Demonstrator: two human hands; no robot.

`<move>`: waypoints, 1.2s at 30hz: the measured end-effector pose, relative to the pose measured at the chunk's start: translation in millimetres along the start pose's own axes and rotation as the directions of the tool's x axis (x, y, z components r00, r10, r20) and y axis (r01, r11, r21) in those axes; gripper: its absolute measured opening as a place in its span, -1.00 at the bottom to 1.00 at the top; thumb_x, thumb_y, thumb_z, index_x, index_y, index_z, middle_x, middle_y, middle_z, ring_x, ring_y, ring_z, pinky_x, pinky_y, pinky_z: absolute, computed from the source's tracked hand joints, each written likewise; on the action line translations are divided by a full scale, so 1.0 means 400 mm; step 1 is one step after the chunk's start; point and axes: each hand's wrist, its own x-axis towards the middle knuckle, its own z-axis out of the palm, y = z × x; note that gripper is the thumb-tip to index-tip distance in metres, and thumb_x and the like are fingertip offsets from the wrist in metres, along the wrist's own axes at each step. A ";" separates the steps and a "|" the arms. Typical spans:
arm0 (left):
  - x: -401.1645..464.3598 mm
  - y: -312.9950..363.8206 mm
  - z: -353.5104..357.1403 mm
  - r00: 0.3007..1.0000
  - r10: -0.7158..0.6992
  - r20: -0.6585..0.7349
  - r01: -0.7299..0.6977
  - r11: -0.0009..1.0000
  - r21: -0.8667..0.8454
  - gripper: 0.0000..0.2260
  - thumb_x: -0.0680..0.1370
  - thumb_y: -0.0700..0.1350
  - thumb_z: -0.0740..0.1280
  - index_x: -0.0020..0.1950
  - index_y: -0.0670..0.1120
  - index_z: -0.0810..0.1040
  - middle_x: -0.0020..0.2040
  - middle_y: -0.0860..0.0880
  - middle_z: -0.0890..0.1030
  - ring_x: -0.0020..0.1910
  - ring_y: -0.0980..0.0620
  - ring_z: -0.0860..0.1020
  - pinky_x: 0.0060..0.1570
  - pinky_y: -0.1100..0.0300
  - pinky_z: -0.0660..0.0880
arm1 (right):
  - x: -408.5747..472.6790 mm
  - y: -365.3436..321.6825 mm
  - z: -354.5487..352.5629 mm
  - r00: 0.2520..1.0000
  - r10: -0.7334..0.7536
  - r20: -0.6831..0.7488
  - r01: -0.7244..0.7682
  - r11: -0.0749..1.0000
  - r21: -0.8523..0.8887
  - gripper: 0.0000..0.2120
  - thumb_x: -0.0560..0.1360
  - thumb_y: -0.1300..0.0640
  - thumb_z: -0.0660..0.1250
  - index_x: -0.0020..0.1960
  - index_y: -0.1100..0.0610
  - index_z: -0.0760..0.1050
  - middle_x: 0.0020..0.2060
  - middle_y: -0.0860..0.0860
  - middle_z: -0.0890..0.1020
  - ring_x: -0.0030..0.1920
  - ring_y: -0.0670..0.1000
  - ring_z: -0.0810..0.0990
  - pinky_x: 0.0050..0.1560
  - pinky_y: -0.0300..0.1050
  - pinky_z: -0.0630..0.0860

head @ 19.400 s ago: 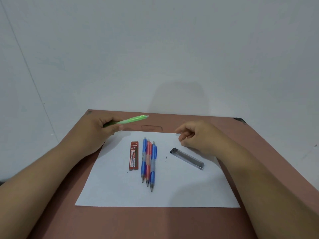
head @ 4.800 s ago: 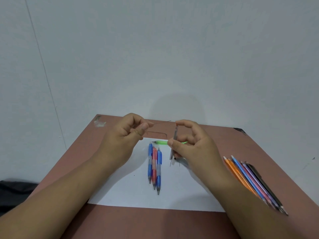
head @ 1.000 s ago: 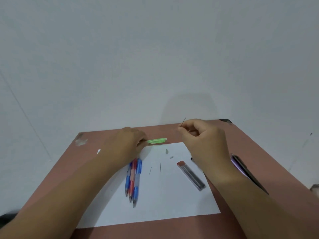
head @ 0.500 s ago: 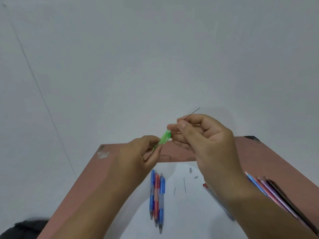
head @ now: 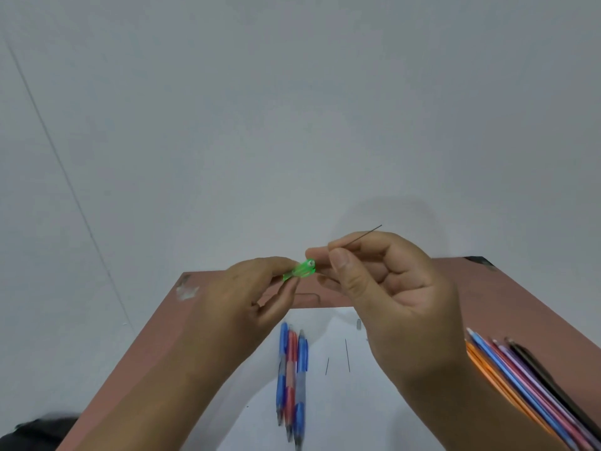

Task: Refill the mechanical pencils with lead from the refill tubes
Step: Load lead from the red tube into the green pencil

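— Two hands raised above the table (head: 507,297); what did each hold?

— My left hand (head: 247,297): thumb and forefinger pinched round a green mechanical pencil (head: 300,269), its open back end turned toward the right hand, most of the barrel hidden behind my fingers. My right hand (head: 387,288): thumb and forefinger pinched on one thin lead (head: 361,236), the other fingers curled in; the free end of the lead slanted up and to the right, past the knuckles. The pinching fingertips sat just beside the pencil's open end; I could not tell whether the lead had entered it.

— And below the hands?

— One white sheet of paper (head: 325,415) lay on the reddish-brown table. On it, three pencils (head: 291,379) lay side by side and touching: blue, red, blue, tips toward me. To their right, two loose leads (head: 347,354), one short, one longer, lay apart from each other. One small grey piece (head: 358,324) lay near the sheet's far edge, too small to identify.

— Anything off the sheet?

— A row of slim pencils (head: 527,382), packed close on the table at my right: orange, blue, pink, purple, black. A pale scuff (head: 187,289) marked the far left corner of the table. A dark blurred shape (head: 39,431) showed at the lower left, beside the table; I could not tell what it was. A plain grey wall (head: 292,109) stood behind.
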 end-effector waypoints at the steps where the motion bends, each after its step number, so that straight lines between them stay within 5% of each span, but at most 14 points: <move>1: 0.000 0.001 0.000 1.000 -0.004 0.002 0.004 1.000 0.003 -0.71 0.55 0.03 0.27 0.11 -0.09 0.66 -0.10 0.08 0.69 -0.02 0.17 0.53 0.02 0.67 0.30 | -0.001 0.002 0.000 1.000 -0.027 0.011 0.027 0.999 -0.023 -0.88 0.52 0.08 0.36 0.01 0.04 0.64 -0.11 -0.04 0.76 -0.02 0.03 0.75 -0.01 -0.12 0.68; 4: 0.001 0.004 -0.003 1.000 -0.010 0.004 0.010 0.999 0.034 -0.71 0.55 0.04 0.26 0.10 -0.08 0.66 -0.10 0.08 0.70 -0.01 0.15 0.53 -0.12 0.64 0.35 | -0.001 0.011 -0.002 0.996 -0.088 0.017 0.089 0.994 -0.065 -0.89 0.56 0.10 0.37 0.04 0.04 0.65 -0.09 -0.04 0.75 0.00 0.04 0.74 0.00 -0.13 0.67; 8: -0.001 0.005 -0.004 1.000 -0.011 0.005 0.011 1.000 0.028 -0.70 0.56 0.04 0.27 0.12 -0.09 0.67 -0.07 0.08 0.70 0.01 0.14 0.54 0.03 0.64 0.33 | -0.004 0.014 -0.002 0.988 -0.156 0.000 0.155 0.984 -0.085 -0.88 0.56 0.08 0.37 0.05 0.05 0.64 -0.09 -0.05 0.75 -0.02 0.02 0.74 -0.01 -0.17 0.67; 10: -0.001 0.006 -0.005 1.000 -0.014 0.014 0.014 0.999 0.035 -0.71 0.56 0.05 0.27 0.12 -0.08 0.67 -0.07 0.08 0.70 -0.01 0.14 0.55 -0.05 0.63 0.36 | -0.004 0.014 -0.003 0.986 -0.167 0.000 0.166 0.981 -0.097 -0.86 0.55 0.10 0.36 0.06 0.08 0.64 -0.09 -0.05 0.75 -0.02 0.02 0.74 -0.01 -0.18 0.66; 15: 0.001 0.008 -0.006 0.999 -0.006 0.036 0.005 0.999 0.043 -0.69 0.56 0.08 0.25 0.13 -0.06 0.66 -0.08 0.10 0.69 -0.04 0.30 0.46 -0.13 0.64 0.33 | -0.004 0.029 -0.010 0.969 -0.248 0.018 0.247 0.949 -0.195 -0.88 0.57 0.19 0.38 0.08 0.16 0.65 -0.07 -0.04 0.74 -0.01 -0.05 0.73 0.00 -0.22 0.65; 20: 0.000 0.010 -0.003 1.000 0.007 0.012 -0.008 0.999 0.047 -0.69 0.56 0.06 0.26 0.11 -0.09 0.67 -0.08 0.07 0.70 -0.04 0.15 0.56 -0.06 0.62 0.34 | -0.002 0.041 -0.016 0.947 -0.319 0.028 0.313 0.904 -0.291 -0.86 0.57 0.19 0.42 0.10 0.20 0.66 -0.05 -0.04 0.73 -0.01 -0.10 0.72 0.01 -0.26 0.64; 36: 0.001 0.017 0.001 0.999 -0.037 0.028 0.036 0.998 0.048 -0.74 0.54 0.03 0.36 0.10 -0.10 0.68 -0.09 0.05 0.71 -0.15 0.17 0.61 -0.08 0.51 0.38 | -0.005 0.039 -0.015 0.979 -0.203 -0.006 0.197 0.953 -0.229 -0.82 0.56 0.09 0.38 0.10 0.13 0.67 -0.09 -0.12 0.73 0.00 -0.11 0.72 -0.01 -0.29 0.63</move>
